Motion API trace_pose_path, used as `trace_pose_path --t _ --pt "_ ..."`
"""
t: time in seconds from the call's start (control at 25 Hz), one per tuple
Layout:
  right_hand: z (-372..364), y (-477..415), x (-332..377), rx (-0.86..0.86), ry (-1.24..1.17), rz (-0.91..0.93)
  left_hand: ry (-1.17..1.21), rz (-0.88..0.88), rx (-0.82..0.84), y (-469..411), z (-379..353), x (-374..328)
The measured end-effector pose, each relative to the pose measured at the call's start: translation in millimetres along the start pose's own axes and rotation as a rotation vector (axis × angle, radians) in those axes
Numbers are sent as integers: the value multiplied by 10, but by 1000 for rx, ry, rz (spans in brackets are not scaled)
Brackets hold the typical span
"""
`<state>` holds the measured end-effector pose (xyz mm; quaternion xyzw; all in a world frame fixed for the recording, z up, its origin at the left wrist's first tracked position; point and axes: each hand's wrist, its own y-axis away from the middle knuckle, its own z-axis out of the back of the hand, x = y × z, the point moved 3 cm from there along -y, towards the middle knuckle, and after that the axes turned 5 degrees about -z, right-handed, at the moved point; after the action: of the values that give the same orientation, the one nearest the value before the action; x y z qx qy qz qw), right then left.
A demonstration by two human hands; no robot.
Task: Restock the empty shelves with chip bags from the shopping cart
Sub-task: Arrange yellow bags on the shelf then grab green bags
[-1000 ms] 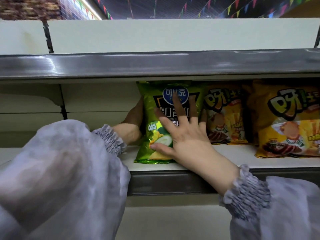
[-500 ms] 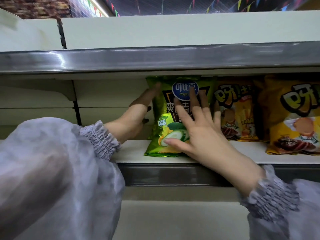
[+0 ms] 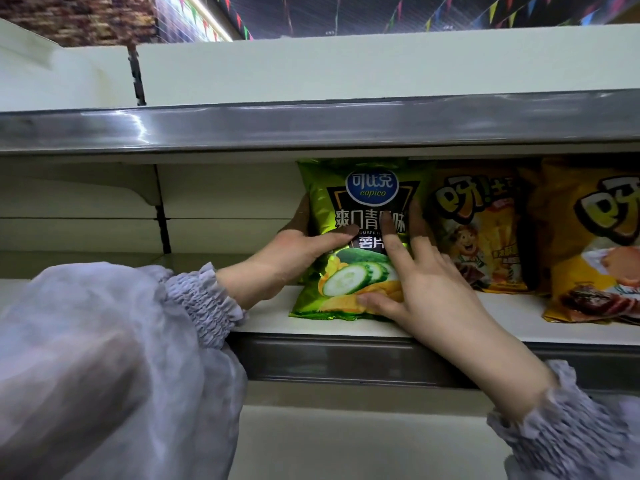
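A green cucumber-flavour chip bag [image 3: 367,188] stands upright on the white middle shelf [image 3: 263,317], near its front edge. My left hand [image 3: 287,258] holds the bag's left edge, thumb across the front and fingers behind it. My right hand [image 3: 433,292] lies flat on the front of the bag, fingers spread and straight, thumb low near the bottom seam. The shopping cart is out of view.
Two yellow chip bags [image 3: 481,237] [image 3: 595,244] stand to the right of the green one, the nearer one touching it. The shelf part left of the green bag holds nothing. A grey-edged upper shelf [image 3: 311,123] hangs close above the bags. Another shelf [image 3: 346,445] lies below.
My left hand has come forward from behind the bag and now has its thumb on the front. The bag stands straighter, and my right hand has stayed on its face.
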<state>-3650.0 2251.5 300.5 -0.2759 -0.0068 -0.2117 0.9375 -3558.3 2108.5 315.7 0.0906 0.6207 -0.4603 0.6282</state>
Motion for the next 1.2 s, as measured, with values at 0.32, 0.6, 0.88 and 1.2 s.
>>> trace_pose_path --t 0.32,0.6,0.88,1.2 --pt "-16 25 25 -22 -59 24 105 111 137 -72 31 9" --pt "18 98 53 -120 -62 33 95 92 66 104 -2 -86" --pt "26 202 391 -592 -414 385 -171 -153 -530 745 120 -417" --pt "-293 489 1369 -514 -814 645 -212 -62 -830 2070 512 -329"
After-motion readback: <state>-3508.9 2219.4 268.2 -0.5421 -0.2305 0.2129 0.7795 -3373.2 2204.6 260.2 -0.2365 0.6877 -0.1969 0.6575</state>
